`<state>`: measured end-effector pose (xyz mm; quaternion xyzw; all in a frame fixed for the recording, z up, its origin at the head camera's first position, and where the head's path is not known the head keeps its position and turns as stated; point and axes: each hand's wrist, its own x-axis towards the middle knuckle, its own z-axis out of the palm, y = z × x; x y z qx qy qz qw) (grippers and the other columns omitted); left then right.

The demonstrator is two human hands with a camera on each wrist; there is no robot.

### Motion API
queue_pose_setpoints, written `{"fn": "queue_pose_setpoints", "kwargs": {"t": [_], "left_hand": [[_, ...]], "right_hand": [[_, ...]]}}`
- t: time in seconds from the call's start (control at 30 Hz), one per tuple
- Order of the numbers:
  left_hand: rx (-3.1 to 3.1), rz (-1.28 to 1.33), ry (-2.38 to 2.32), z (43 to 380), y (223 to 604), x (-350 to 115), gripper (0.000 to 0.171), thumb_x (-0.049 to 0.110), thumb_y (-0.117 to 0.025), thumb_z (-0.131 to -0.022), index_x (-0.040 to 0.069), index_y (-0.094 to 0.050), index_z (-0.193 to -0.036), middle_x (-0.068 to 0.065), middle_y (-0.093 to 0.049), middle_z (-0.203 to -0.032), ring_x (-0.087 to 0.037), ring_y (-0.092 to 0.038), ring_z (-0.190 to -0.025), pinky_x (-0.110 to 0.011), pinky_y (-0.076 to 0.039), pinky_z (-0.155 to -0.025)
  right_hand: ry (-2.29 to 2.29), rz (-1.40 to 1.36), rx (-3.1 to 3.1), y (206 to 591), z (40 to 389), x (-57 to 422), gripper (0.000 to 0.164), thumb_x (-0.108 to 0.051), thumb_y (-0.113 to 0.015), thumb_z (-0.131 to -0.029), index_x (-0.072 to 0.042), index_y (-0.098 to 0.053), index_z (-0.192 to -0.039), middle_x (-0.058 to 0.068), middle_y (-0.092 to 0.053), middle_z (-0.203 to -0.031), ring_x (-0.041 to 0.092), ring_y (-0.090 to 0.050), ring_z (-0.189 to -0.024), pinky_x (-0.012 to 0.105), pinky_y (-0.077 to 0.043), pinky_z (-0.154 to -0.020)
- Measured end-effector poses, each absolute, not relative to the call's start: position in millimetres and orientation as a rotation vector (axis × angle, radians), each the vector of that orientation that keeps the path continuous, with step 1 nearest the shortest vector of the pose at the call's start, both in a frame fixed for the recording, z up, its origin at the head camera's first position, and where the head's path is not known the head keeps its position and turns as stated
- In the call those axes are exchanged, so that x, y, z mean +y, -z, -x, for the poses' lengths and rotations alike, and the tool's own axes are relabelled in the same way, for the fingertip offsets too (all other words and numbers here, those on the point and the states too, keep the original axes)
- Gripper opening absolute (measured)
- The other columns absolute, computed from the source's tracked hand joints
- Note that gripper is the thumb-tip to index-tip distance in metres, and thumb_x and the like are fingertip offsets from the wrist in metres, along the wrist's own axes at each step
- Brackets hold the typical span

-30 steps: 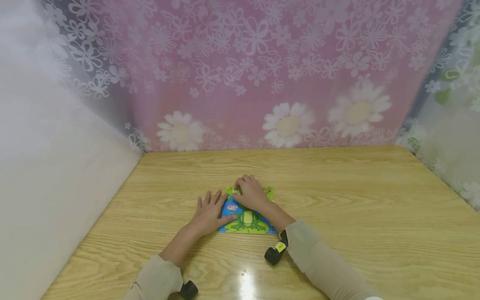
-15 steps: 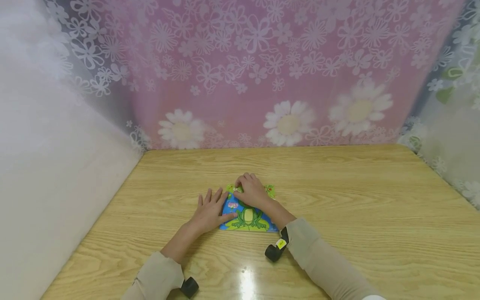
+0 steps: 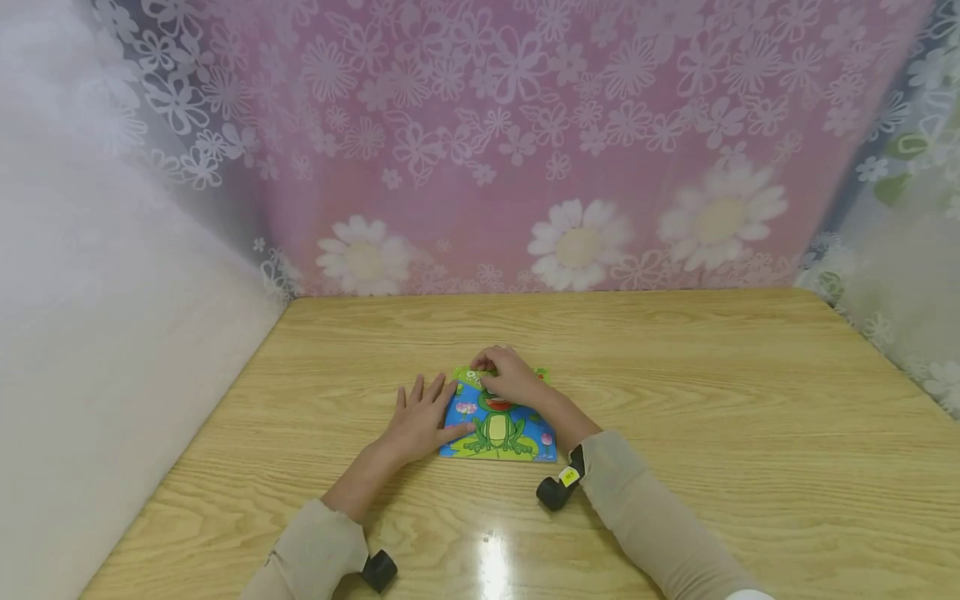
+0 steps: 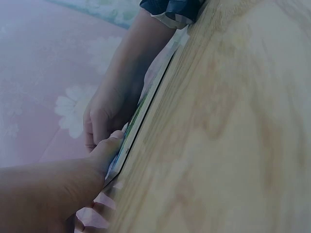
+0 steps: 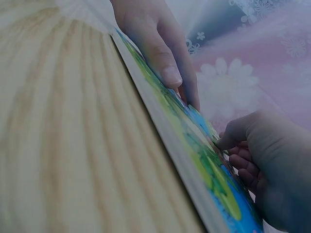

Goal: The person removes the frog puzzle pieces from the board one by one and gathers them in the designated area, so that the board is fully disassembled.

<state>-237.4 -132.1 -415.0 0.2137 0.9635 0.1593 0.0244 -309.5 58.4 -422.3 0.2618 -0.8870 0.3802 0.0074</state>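
A thin, pale-edged board with a frog picture (image 3: 497,429) lies flat on the table, blue with green at its top and bottom. My left hand (image 3: 417,427) is spread at its left side, the thumb (image 4: 108,145) resting on the picture and the other fingers along the edge. Over the upper part of the board is my right hand (image 3: 512,377), its fingers curled and thumb tip down at the surface, as the right wrist view (image 5: 272,155) also shows. Whether a small piece sits between those fingertips is hidden. The hand covers the top of the frog's head.
Wood-grain table (image 3: 712,417) surrounds the board. A pink flowered curtain (image 3: 450,150) hangs behind the far edge, with pale walls at left and right. Black wrist cameras (image 3: 553,493) are strapped under both sleeves.
My right hand has shifted slightly right, uncovering the frog's red mouth and more of the board's lower right. My left hand stays spread at the board's left edge.
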Motion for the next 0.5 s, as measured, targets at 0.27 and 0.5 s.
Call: {"fn": "queue_pose_setpoints", "kwargs": {"t": [0.27,0.5], "left_hand": [[2.981,-0.662,-0.493,237.4,414.2,-132.4,0.082,0.058,-0.051,-0.086,0.006,-0.028,-0.145,-0.019,-0.02,-0.148,-0.046,-0.006,-0.132,-0.064,-0.004,-0.1],[2.977,-0.658,-0.485,237.3,414.0,-132.4,0.082,0.057,-0.051,-0.086,0.006,-0.028,-0.145,-0.02,-0.02,-0.147,-0.046,-0.006,-0.132,-0.064,-0.004,-0.1]], "right_hand": [[-1.18,-0.835,-2.801,425.2,313.0,60.6,0.021,-0.005,-0.062,-0.085,-0.009,-0.066,-0.106,-0.001,-0.054,-0.094,0.018,-0.045,-0.09,0.033,-0.041,-0.079],[-1.159,-0.95,-2.84,420.7,310.1,66.6,0.035,-0.016,-0.069,-0.081,-0.01,-0.062,-0.114,0.0,-0.051,-0.101,0.02,-0.042,-0.094,0.037,-0.039,-0.081]]}}
